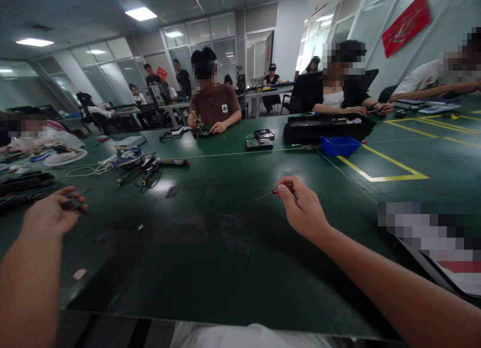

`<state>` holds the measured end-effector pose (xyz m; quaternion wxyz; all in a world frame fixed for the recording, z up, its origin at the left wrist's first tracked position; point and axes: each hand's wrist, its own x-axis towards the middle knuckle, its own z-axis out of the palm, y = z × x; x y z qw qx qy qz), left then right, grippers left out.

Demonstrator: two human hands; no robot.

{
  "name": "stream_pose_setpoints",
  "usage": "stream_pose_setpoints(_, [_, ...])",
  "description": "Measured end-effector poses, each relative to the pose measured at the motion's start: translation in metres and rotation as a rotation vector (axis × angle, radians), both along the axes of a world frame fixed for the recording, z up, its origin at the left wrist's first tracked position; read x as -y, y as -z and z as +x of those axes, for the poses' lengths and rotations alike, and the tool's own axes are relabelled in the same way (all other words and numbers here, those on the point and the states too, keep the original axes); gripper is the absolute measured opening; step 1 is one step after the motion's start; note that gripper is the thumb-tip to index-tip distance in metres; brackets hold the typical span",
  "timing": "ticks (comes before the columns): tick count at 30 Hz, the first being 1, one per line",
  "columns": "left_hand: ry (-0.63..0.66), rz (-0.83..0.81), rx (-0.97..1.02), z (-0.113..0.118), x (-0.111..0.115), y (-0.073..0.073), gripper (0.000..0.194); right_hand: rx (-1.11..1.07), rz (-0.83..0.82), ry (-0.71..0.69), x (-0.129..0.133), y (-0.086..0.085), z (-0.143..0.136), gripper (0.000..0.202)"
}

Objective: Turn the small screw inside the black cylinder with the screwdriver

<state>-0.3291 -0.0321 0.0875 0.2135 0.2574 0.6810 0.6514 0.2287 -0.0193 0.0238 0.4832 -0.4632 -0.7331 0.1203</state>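
My right hand (300, 202) is closed around the red handle of a small screwdriver (267, 194). Its thin metal shaft points left, held above the green tabletop (210, 283). At the left, my left hand (52, 210) is half turned up with its fingers curled round a small dark tool (73, 204). That tool has a thin tip pointing right and down; blur hides its exact kind. Both hands are apart from each other, over the table.
Tangled cables (145, 172) lie beyond my left hand. Circuit boards (259, 143), a blue tray (340, 146) and a long black case (315, 128) are farther back. Papers (432, 247) lie at the right. Across the table a person in brown (216, 105) works on a board.
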Motion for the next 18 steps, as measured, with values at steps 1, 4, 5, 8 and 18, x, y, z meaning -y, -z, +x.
stream_pose_setpoints(1, [-0.024, 0.008, 0.094, 0.015, -0.005, -0.004, 0.036, -0.002, 0.002, 0.0, 0.0, 0.0, 0.0, 0.019])
stream_pose_setpoints(4, [0.125, 0.045, 0.185, 0.062, -0.019, -0.015, 0.036, -0.005, 0.001, -0.005, -0.001, 0.001, 0.002, 0.02])
stream_pose_setpoints(5, [0.187, 0.05, 0.17, 0.078, -0.024, -0.017, 0.036, -0.004, -0.004, -0.007, -0.001, 0.001, 0.002, 0.02])
stream_pose_setpoints(8, [0.471, 0.02, 0.102, 0.126, -0.037, -0.017, 0.041, 0.003, -0.021, -0.004, -0.001, 0.001, 0.002, 0.021])
stream_pose_setpoints(18, [1.152, 0.003, -0.112, 0.272, -0.045, 0.019, 0.049, -0.003, -0.055, -0.004, 0.002, -0.002, 0.001, 0.02])
